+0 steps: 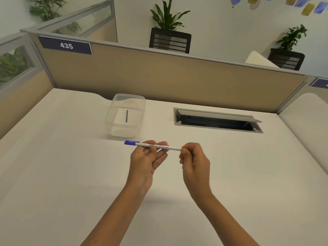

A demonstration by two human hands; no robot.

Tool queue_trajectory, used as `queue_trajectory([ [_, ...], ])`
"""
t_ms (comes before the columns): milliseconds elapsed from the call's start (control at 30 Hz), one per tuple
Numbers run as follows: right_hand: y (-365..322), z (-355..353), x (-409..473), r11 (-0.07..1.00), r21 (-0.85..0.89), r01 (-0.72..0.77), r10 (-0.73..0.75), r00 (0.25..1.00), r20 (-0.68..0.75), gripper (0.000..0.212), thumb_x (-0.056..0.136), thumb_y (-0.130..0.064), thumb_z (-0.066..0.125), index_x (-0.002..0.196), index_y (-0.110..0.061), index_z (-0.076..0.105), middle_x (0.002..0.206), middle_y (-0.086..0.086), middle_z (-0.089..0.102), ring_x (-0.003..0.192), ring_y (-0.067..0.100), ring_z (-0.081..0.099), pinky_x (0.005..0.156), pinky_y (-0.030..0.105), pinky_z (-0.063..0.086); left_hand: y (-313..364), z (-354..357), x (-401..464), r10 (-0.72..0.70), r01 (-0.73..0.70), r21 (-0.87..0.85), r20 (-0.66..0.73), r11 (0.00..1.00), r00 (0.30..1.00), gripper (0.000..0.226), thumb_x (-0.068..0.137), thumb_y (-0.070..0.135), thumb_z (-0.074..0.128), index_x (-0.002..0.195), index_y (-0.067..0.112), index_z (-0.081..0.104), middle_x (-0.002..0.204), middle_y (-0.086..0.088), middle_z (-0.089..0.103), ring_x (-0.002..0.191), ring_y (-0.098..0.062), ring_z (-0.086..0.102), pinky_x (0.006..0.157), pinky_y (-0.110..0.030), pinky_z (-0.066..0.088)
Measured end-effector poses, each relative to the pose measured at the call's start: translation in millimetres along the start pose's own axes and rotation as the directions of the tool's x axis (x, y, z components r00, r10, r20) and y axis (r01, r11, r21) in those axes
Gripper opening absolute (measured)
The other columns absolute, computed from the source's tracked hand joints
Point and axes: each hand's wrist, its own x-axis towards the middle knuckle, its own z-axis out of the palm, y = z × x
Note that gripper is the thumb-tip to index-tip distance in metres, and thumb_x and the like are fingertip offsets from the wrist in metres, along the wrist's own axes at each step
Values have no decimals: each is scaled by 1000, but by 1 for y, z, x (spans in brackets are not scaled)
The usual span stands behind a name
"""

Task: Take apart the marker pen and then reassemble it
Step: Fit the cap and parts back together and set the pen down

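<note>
Currently: marker pen (159, 146), white barrel, blue cap (130, 142) beyond the left fingers. Left hand (144, 157) pinches mid-barrel; right hand (193, 157) pinches the tail end. Thin blue rod lies in the tub (113, 125). Advice: steady the barrel, twist and pull the end straight.
</note>
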Motion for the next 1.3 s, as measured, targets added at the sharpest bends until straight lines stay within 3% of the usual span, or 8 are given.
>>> queue_trajectory([
  [267,6,-10,13,808,-239,539,-540,839,67,27,100,-28,37,91,-8,53,71,15,66,64,16,53,62,19,44,8,-5,1,-196,200,-167,43,966,980,16,95,3,42,98,5,57,78,-7,78,74,-22,74,55,-28,59],
  [433,14,-9,11,996,76,47,-56,992,113,7,90,-6,59,93,-11,63,76,0,68,68,15,67,61,20,56,5,-15,10,-105,113,-86,93,990,990,12,93,6,46,98,7,57,94,-7,77,92,-25,72,68,-30,59],
  [567,25,-10,10,869,379,-319,263,945,193,7,85,-10,66,89,-14,71,75,4,72,69,20,69,64,22,56,-4,-30,16,-119,119,7,165,993,979,11,88,11,55,98,10,60,108,-8,74,105,-24,67,76,-33,58],
  [700,40,-12,9,823,396,-407,344,912,224,9,82,-6,69,85,-13,73,74,3,73,70,21,70,67,23,56,-14,-49,23,-179,176,40,89,984,980,29,79,22,66,105,10,63,105,-6,75,98,-22,70,71,-37,59],
  [833,61,-14,4,837,300,-457,401,886,230,13,81,-3,68,82,-15,72,72,4,73,72,20,69,70,23,56,-22,-76,31,-111,128,143,-120,981,987,8,86,16,64,89,10,67,79,-4,68,73,-15,67,63,-28,57],
  [1033,90,1,0,901,96,-422,389,887,251,24,81,-2,66,87,-24,71,82,-3,73,75,8,67,70,16,53,-27,-98,46,-25,62,358,-107,932,994,14,84,6,64,95,14,60,87,-9,69,76,-18,69,60,-27,56],
  [1167,111,12,8,970,-128,-206,232,943,237,21,84,-1,63,92,-19,71,90,-8,68,79,6,64,69,10,48,-31,-110,62,110,-49,662,-50,748,993,13,85,9,63,90,21,65,87,1,72,87,-19,68,68,-21,54],
  [1300,136,25,18,933,-360,-8,98,968,231,15,85,0,64,92,-11,72,94,3,69,85,21,62,77,23,36,-39,-117,79,293,-202,934,112,296,950,12,80,10,68,85,20,71,93,5,70,97,-23,58,84,-30,44],
])
